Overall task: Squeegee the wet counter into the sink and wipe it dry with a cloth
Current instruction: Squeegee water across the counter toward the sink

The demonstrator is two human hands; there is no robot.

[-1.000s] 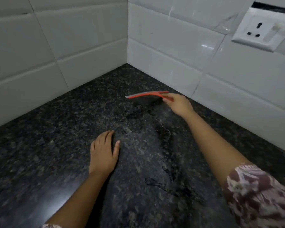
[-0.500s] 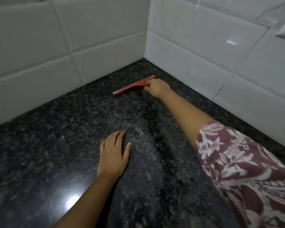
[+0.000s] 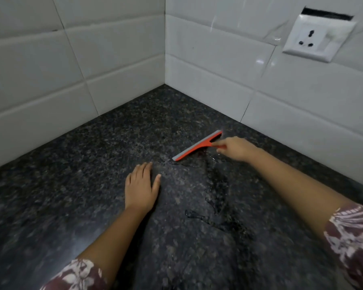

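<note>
Wet counter (image 3: 71,185): one squeegee (image 3: 197,146), right hand (image 3: 237,148) gripping; left hand (image 3: 140,187) flat.

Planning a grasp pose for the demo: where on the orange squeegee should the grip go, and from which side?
Take the short orange handle that juts from the middle of the squeegee bar, coming from the right, as the right hand does. The grey blade edge seems to sit on the counter facing left, so only the handle stands clear to pinch.

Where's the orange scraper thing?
In the head view, the squeegee sits on the counter right of centre, gripped by the right hand, beyond the left hand.
</note>
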